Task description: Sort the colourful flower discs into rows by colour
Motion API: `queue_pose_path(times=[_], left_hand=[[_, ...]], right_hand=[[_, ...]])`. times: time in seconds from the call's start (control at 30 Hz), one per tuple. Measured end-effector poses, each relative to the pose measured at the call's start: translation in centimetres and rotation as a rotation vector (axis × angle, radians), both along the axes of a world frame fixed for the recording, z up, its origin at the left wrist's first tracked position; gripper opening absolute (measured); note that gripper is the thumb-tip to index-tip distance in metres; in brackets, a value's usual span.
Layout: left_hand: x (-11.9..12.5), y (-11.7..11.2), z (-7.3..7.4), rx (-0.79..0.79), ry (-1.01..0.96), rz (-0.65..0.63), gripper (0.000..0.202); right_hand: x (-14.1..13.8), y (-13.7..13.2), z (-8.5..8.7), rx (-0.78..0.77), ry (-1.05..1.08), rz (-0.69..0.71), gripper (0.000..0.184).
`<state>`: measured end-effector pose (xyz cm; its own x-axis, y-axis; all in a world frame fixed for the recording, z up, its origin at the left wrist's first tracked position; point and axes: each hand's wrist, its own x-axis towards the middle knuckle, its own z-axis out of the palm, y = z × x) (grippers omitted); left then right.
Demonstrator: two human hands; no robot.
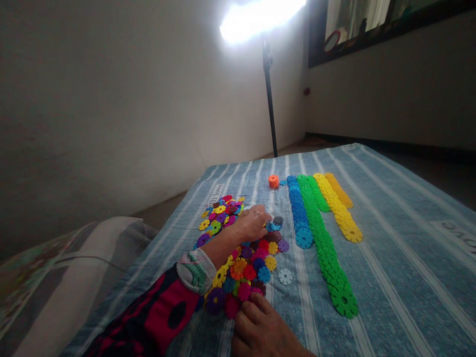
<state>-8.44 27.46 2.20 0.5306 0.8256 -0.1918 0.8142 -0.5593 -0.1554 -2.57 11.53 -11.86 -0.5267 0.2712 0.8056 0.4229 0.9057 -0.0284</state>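
Observation:
A mixed pile of colourful notched plastic discs (238, 267) lies on the striped blue cloth. My left hand (253, 222) reaches across the pile, palm down, its fingers bent together beside a grey disc (277, 220) and some blue ones. What its fingertips hold, if anything, is hidden. At the pile's near edge, my right hand (260, 327) is curled, with its fingers against magenta discs (244, 291); their tips cannot be made out. A pale, nearly clear disc (285, 276) lies apart, just right of the pile.
Overlapping rows of blue discs (297, 213), green discs (327, 258), yellow discs (340, 210) and amber discs (340, 191) run along the right. A short orange stack (273, 181) stands at the back. Beyond the cloth (409, 277) rises a lit lamp on a stand (269, 94).

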Motion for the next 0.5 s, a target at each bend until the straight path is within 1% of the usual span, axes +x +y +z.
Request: queue_pose_path(times=[0.07, 0.13, 0.23, 0.37, 0.5], left_hand=[[0.38, -0.08, 0.06, -0.024, 0.008, -0.026, 0.023], [0.74, -0.11, 0.14, -0.046, 0.036, -0.025, 0.021], [0.95, -0.06, 0.16, -0.06, 0.068, -0.037, 0.022], [0.6, 0.07, -0.21, -0.034, 0.082, -0.074, 0.024], [0.44, 0.13, -0.77, 0.015, 0.087, -0.095, 0.03]], right_hand=[[0.05, 0.05, 0.01, 0.005, 0.012, 0.002, 0.027], [0.12, 0.08, 0.08, 0.001, 0.037, 0.006, 0.026], [0.17, 0.1, 0.14, -0.001, 0.061, 0.012, 0.024], [0.15, 0.17, 0.17, 0.019, 0.053, 0.014, 0.024], [0.18, 0.25, 0.45, 0.032, 0.11, 0.013, 0.026]])
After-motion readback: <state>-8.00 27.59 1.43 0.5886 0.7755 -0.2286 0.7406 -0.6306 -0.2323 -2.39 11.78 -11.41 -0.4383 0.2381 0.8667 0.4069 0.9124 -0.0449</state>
